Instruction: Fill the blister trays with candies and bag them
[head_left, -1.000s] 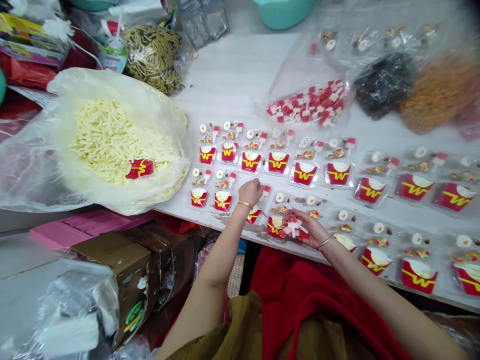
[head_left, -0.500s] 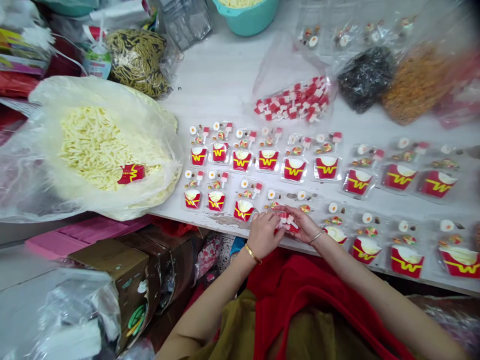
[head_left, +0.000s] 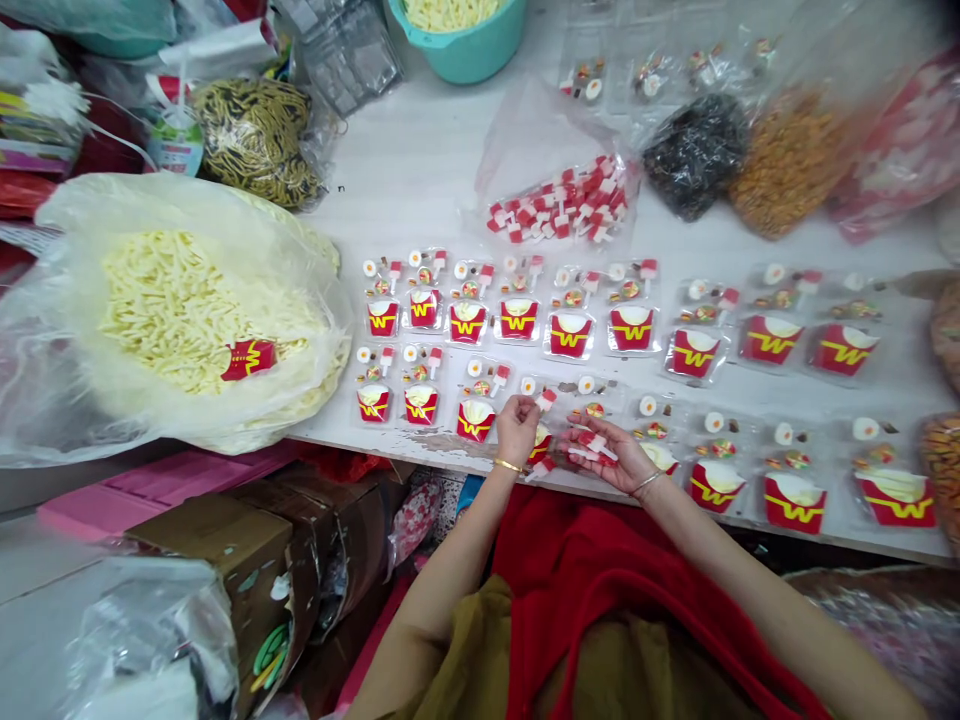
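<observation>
My left hand (head_left: 517, 430) pinches a small red-and-white toy popsicle (head_left: 547, 400) over a clear package with a tiny fried egg (head_left: 528, 385) in it. Below those fingers is a red toy fries box (head_left: 540, 442), partly covered by the hand. Loose toy popsicles (head_left: 596, 447) lie in the curled fingers of my right hand (head_left: 624, 462), just to the right. Another popsicle (head_left: 541, 468) rests by the table's front edge between the hands. Two rows of similar packages with red fries boxes (head_left: 474, 418) flank both hands.
A plastic bag of popsicles (head_left: 559, 205) lies behind the rows. To the left stands a big bag of pale toy fries (head_left: 161, 300). A teal basin (head_left: 469, 50) and bags of dark (head_left: 694, 155) and orange pieces (head_left: 784, 160) are farther back. Cardboard boxes (head_left: 217, 530) stand below left.
My hands have moved apart. The left went up and left with one popsicle, while the right has turned to show several popsicles in its fingers. The view has shifted slightly.
</observation>
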